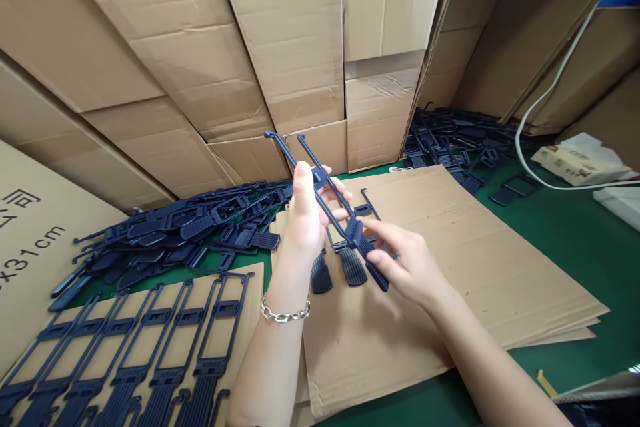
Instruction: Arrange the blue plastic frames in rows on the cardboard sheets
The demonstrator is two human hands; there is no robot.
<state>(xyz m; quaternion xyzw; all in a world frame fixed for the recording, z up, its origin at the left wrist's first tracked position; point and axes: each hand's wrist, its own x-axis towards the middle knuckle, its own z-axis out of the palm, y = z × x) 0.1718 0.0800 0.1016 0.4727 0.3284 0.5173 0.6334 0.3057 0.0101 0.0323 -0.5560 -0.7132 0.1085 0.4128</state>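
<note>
My left hand (306, 217) grips the upper part of a dark blue plastic strap piece (326, 192), thumb up along its two thin arms. My right hand (400, 260) pinches the lower end of the same piece near its ribbed tab. The piece is held tilted above a flat cardboard sheet (450, 260). Two more ribbed blue pieces (340, 267) lie on the cardboard just under my hands. A chain bracelet (284, 312) is on my left wrist.
A row of assembled blue pieces (150, 353) lies on cardboard at the lower left. Loose piles of blue pieces sit at the left (175, 233) and far right (460, 140). Cardboard boxes (250, 47) wall the back. A white cable (550, 93) and tissue pack (580, 157) rest on the green table.
</note>
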